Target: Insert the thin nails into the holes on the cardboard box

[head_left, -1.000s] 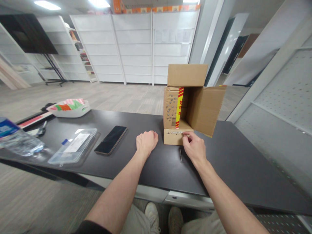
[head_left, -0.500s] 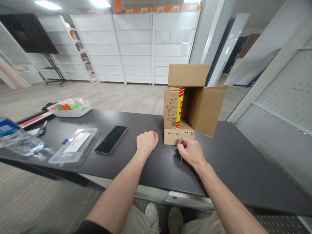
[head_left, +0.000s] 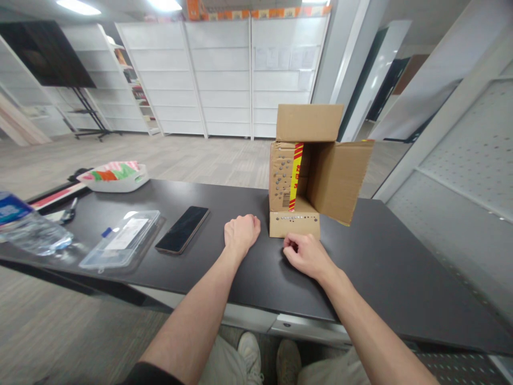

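My left hand (head_left: 242, 233) rests on the dark tabletop as a closed fist, left of the cardboard box; whatever may be inside it is hidden. Just in front of the box's lower flap (head_left: 294, 226), my right hand (head_left: 305, 255) is closed, with thumb and forefinger curled together. I cannot make out what sits between them. The open cardboard box (head_left: 283, 176) stands upright, a red and yellow tape strip (head_left: 295, 179) running down its front. Several metal screw heads dot its left front panel, and a row of holes and small shiny spots crosses the lower flap.
Left of my hands lie a black phone (head_left: 183, 230) and a clear plastic case (head_left: 121, 240). Farther left are a water bottle (head_left: 34, 227) and a white basket (head_left: 116, 185) with coloured contents. The table's (head_left: 401, 267) right side meets a perforated panel (head_left: 460, 149).
My right hand has shifted slightly left and down. The thin screw-like piece that showed below its fingers is out of sight now. My left hand stays put.
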### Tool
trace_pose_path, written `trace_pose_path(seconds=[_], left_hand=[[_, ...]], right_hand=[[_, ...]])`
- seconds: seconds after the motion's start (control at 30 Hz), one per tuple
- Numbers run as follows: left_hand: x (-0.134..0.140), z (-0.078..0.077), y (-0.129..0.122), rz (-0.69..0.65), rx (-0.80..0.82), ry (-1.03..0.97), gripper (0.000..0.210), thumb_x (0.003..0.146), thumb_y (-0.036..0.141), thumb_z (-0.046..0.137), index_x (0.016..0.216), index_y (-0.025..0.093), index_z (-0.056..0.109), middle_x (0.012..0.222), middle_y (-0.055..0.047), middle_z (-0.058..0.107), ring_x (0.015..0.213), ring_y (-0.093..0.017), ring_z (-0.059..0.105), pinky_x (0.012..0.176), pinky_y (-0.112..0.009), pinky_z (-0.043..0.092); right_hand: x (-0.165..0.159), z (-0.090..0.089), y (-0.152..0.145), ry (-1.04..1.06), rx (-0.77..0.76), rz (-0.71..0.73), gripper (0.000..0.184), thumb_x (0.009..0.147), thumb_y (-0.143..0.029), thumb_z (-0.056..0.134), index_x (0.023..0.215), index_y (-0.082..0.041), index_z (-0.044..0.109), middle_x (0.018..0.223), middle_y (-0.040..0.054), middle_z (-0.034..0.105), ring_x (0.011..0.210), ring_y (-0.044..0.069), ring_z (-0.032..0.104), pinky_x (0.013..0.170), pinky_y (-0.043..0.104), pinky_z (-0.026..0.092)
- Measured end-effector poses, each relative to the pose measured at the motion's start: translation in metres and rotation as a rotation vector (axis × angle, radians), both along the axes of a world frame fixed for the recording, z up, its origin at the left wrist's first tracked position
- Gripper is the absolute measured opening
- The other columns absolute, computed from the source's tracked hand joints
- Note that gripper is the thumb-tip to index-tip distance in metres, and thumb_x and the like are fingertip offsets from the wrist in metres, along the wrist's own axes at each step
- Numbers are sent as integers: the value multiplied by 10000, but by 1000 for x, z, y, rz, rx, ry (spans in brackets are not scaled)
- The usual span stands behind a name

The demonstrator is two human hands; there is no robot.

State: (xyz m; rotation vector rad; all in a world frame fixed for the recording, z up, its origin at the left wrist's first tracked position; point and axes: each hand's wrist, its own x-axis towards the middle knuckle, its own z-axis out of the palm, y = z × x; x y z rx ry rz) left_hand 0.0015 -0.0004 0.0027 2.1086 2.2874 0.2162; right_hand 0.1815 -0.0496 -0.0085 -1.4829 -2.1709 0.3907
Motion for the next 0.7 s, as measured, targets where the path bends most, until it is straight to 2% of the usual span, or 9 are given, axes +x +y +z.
trace_pose_path(seconds=[0.3, 0.7], left_hand=[[-1, -2, 1, -8, 24, 6, 494, 900, 411, 272, 917, 184, 711, 872, -147, 698, 846, -275, 670, 743, -364, 479], [0, 0, 0, -17, 31, 4, 490, 900, 407, 277, 897, 179, 710, 866, -150, 701, 825, -275, 674, 732, -369, 484]], right_hand=[[-1, 5, -1, 51, 60, 184, 136, 651, -95, 445, 693, -200, 521, 714, -7, 553, 673, 133, 501, 634, 226, 355], [-4, 5, -1, -23, 78, 249, 111, 719, -92, 441, 684, -196, 459, 791, 8, 483, 734, 142, 458, 685, 258, 338]])
